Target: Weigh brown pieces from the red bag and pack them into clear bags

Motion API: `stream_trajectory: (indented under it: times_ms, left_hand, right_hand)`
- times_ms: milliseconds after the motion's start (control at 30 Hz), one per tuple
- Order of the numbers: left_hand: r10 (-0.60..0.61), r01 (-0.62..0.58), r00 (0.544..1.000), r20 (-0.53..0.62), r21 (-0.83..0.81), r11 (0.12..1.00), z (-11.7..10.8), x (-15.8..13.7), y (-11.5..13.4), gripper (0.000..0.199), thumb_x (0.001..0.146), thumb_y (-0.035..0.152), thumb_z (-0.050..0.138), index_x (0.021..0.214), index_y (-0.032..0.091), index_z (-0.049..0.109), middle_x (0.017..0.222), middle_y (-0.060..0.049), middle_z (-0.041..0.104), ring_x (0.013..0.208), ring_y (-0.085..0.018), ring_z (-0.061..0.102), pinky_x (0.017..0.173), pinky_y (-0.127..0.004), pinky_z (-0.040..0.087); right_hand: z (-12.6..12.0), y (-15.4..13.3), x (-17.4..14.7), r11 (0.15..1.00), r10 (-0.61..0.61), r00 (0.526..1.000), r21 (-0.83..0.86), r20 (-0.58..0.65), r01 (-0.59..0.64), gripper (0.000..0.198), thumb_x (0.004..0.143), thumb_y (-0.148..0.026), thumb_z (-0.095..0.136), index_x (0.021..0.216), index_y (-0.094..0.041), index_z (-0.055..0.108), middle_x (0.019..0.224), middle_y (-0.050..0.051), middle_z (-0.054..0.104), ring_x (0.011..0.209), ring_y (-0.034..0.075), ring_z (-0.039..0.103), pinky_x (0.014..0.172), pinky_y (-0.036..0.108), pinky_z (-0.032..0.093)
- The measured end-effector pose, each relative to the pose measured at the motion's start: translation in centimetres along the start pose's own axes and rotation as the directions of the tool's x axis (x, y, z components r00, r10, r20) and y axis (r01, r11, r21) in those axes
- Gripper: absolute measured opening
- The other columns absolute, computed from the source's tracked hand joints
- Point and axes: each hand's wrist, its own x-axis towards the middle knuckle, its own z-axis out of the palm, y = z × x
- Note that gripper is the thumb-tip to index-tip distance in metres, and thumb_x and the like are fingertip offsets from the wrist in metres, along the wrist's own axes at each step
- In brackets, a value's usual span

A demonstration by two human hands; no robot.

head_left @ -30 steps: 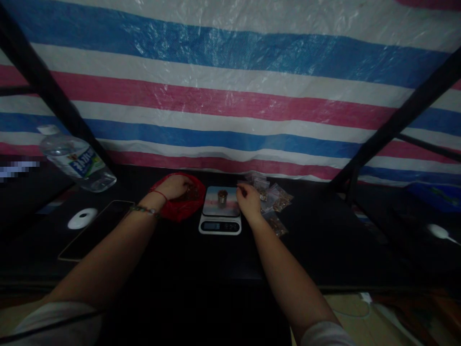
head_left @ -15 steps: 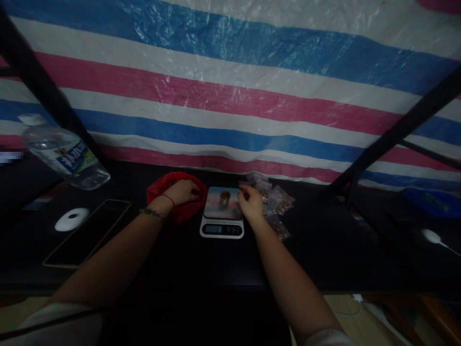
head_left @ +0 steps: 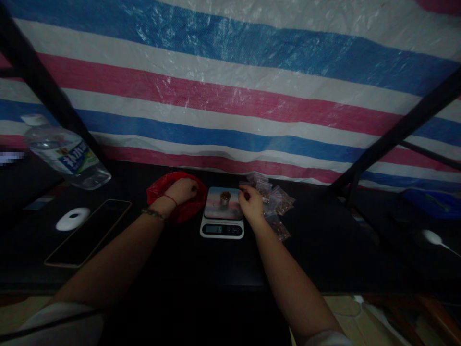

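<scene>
Far left of the left hand: clear water bottle [head_left: 65, 154] lying tilted, white round puck [head_left: 73, 218], dark phone [head_left: 88, 232] flat on the black table [head_left: 216, 264]. Left hand [head_left: 182, 190] sits in the crumpled red plastic bag [head_left: 158, 192], fingers curled among its contents; what they pinch, cannot tell. Just right of it, white kitchen scale [head_left: 222, 226], a small brownish cup [head_left: 225, 197] heaped with bits on its platform. Right hand [head_left: 250, 204] at the scale's right edge, fingertips pinched narrow on something tiny. Beyond that hand, clear packets [head_left: 277, 204] of brownish pieces, scattered close.
</scene>
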Motion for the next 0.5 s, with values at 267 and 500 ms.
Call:
stream_trajectory:
  times_ms: [267, 500]
  left_hand:
    - [-0.023, 0.022, 0.998, -0.057, -0.020, 1.000, 0.0, -0.5, -0.1, 0.029, 0.076, 0.016, 0.049, 0.093, 0.018, 0.072, 0.098, -0.008, 0.072, 0.090, -0.022, 0.066, 0.085, -0.030, 0.048]
    - [0.100, -0.155, 0.945, -0.312, -0.155, 0.976, -0.6, -1.3, 1.4, 0.029, 0.083, 0.025, 0.048, 0.101, 0.017, 0.069, 0.105, -0.008, 0.069, 0.097, -0.021, 0.062, 0.091, -0.032, 0.047]
  right_hand:
    - [-0.1, 0.0, 0.0, 1.000, -0.007, 1.000, -0.012, 0.020, 0.008, 0.025, 0.082, -0.026, 0.052, 0.098, -0.019, 0.070, 0.077, 0.004, 0.068, 0.076, 0.021, 0.061, 0.078, 0.036, 0.049]
    - [-0.3, -1.1, -0.3, 0.984, -0.175, 0.970, 0.055, 0.166, 0.168, 0.055, 0.077, -0.036, 0.066, 0.127, -0.020, 0.053, 0.110, 0.009, 0.066, 0.107, 0.026, 0.056, 0.096, 0.044, 0.042]
